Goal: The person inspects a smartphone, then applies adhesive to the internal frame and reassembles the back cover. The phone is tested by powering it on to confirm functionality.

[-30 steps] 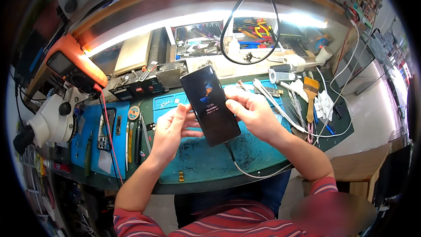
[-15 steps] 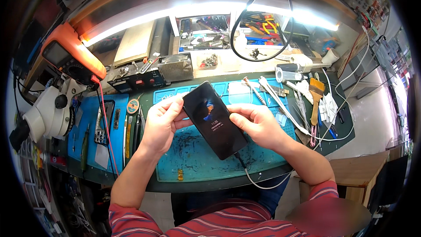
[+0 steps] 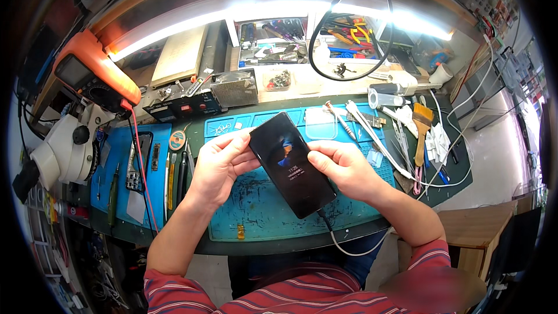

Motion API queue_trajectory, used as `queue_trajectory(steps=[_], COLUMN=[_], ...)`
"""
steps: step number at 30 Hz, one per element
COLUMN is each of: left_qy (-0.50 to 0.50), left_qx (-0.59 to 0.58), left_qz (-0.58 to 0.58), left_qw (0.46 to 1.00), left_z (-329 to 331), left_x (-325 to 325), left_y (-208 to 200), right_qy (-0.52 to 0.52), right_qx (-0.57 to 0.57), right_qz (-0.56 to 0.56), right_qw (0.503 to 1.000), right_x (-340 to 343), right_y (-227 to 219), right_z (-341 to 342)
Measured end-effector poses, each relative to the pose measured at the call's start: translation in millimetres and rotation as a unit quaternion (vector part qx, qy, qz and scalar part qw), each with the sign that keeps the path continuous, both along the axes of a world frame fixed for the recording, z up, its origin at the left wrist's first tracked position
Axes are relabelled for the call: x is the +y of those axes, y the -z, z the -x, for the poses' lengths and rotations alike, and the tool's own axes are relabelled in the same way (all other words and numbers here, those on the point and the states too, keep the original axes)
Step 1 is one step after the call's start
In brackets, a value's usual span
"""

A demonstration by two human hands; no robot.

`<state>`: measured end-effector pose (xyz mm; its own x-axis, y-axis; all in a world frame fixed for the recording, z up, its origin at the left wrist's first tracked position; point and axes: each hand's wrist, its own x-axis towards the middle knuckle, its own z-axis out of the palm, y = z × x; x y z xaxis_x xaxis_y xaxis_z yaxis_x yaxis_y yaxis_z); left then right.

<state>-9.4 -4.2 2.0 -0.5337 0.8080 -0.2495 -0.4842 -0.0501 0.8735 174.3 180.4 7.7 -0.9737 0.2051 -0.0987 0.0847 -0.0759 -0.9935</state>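
A black smartphone is held tilted above the blue work mat, its dark screen lit with a small picture and some text. My left hand pinches its upper left edge between thumb and fingers. On the opposite long edge, the thumb and fingers of my right hand close around the phone. A charging cable is plugged into the phone's lower end and loops off toward the right. The fingers behind the phone are partly hidden.
An orange multimeter and a white microscope stand at the left. An opened phone frame lies on a second blue mat. Right of the phone are a brush, tweezers and a screwdriver. A black cable loop hangs overhead.
The phone and both hands have shifted slightly right and a little toward me. Both hands keep hold of it, and the cable stays plugged in.
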Motion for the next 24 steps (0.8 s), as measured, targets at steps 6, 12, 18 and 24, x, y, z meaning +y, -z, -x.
queue_trajectory(steps=[6, 12, 18, 24], left_qy=[0.034, 0.081, 0.066, 0.043], left_qx=[-0.010, 0.059, 0.088, 0.093], left_qz=[-0.014, 0.026, 0.038, 0.050], left_qw=[0.999, 0.995, 0.993, 0.993], left_z=[1, -7, 0, 3], left_x=[2, 3, 1, 3], left_y=[-12, -8, 1, 2], right_qy=[0.007, -0.037, -0.050, -0.033], right_qx=[-0.040, -0.038, -0.037, -0.022], right_qz=[0.016, 0.002, -0.017, -0.028], right_qw=[0.999, 0.999, 0.998, 0.999], right_x=[5, -4, -5, -5], right_y=[-4, -3, -1, 5], right_z=[-3, -4, -2, 0])
